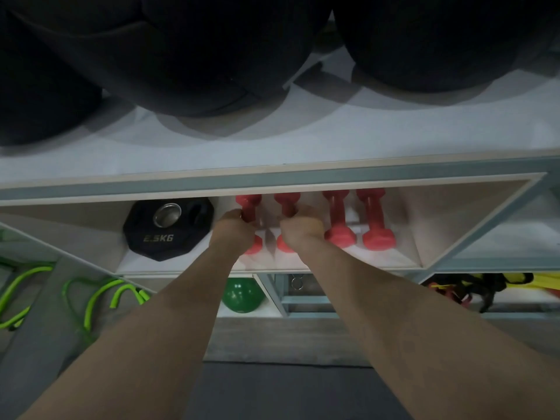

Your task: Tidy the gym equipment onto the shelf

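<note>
- Our left hand (235,230) is clamped around the handle of one pink dumbbell (250,207); our right hand (301,227) is clamped around the handle of a second pink dumbbell (287,203), both inside the middle shelf compartment (472,216).
- We judge them light, rigid and smooth-coated, best held mid-handle.
- Two more pink dumbbells (359,225) lie just beside our right hand, toward the compartment's right corner.
- A black weight plate (168,228) lies left, near our left hand.
- The shelf's upper edge (272,180) overhangs closely, limiting lift.
- Below sit a green ball (242,295) and green tubes (91,301).
</note>
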